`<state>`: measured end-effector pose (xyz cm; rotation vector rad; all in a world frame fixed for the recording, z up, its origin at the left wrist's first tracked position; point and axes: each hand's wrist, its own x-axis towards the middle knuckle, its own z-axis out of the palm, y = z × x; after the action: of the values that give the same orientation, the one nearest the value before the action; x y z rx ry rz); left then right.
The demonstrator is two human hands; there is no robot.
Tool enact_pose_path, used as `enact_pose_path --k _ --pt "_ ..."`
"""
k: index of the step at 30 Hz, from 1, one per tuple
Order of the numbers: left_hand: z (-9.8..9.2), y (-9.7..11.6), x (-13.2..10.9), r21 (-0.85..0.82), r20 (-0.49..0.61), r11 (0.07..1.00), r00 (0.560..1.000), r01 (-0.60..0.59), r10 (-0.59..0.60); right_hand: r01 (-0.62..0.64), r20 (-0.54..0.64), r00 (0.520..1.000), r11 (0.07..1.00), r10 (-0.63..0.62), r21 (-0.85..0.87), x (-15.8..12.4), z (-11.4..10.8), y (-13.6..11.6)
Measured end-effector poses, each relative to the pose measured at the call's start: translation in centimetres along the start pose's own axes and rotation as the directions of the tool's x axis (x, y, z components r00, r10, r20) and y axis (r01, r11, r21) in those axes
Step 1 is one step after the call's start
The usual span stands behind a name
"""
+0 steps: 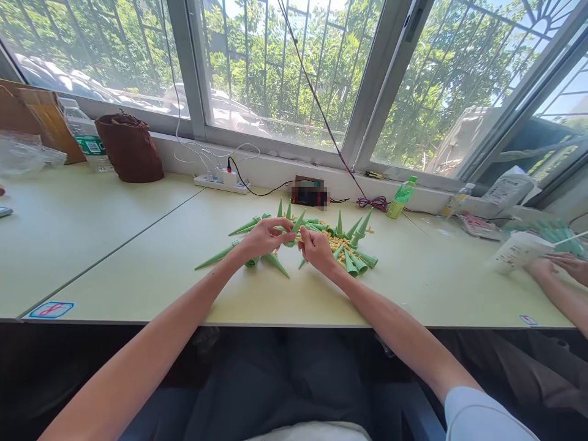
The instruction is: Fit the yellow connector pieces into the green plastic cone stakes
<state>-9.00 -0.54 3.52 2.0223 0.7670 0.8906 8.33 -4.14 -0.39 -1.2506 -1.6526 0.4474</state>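
Near the middle of the table, my left hand (pixel 266 237) is closed with thumb and fingertips at a green plastic cone (pixel 298 220) whose point tilts up to the right. Right beside it, my right hand (pixel 316 250) is curled in a pinch at the cone's lower end; what sits between those fingertips is too small to make out. Several more green cones (pixel 361 229) stand or lie around both hands, some upright, some on their sides. A heap of small yellow pieces (pixel 340 248) lies among them, just right of my right hand.
A power strip (pixel 220 182) with cables, a brown bag (pixel 129 147) and a water bottle (pixel 87 138) stand along the window wall. A green bottle (pixel 402 197) is at the back right. At far right, another person's hands (pixel 558 266) are near a white cup (pixel 519 251).
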Motion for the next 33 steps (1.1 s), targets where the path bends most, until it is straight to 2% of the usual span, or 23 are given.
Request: enact_pose_path --k 8,13,19,21,24,27,33 --pt "0.1 -0.6 0.3 0.067 -0.117 0.997 0.992 -0.032 0.040 0.022 -0.028 0.999 0.998 -0.020 0.055 0.1 0.0 0.0" --pt "0.1 -0.7 0.3 0.063 -0.146 0.997 0.989 -0.031 0.040 0.032 -0.017 0.999 0.999 -0.031 0.038 0.0 -0.1 0.1" --pt "-0.1 -1.3 0.6 0.062 -0.234 0.996 0.969 -0.071 0.084 0.027 -0.085 0.996 0.999 -0.024 0.033 0.0 -0.3 0.2" --pt "-0.1 -1.4 0.7 0.054 -0.214 0.998 0.975 -0.044 0.055 0.023 -0.083 0.996 0.999 -0.020 0.041 0.0 -0.4 0.2" --pt "0.0 -1.3 0.6 0.024 -0.088 0.999 0.996 0.024 -0.022 0.044 -0.061 0.997 0.998 -0.041 0.041 0.0 -0.4 0.1" --pt "0.1 -1.0 0.5 -0.019 0.016 0.998 0.998 0.053 -0.053 0.040 -0.016 0.999 0.998 -0.040 0.049 0.0 -0.3 0.0" --pt "0.0 -0.9 0.5 -0.080 0.074 0.992 0.993 0.099 -0.093 0.029 0.026 0.999 0.997 -0.031 0.078 -0.1 -0.2 0.0"
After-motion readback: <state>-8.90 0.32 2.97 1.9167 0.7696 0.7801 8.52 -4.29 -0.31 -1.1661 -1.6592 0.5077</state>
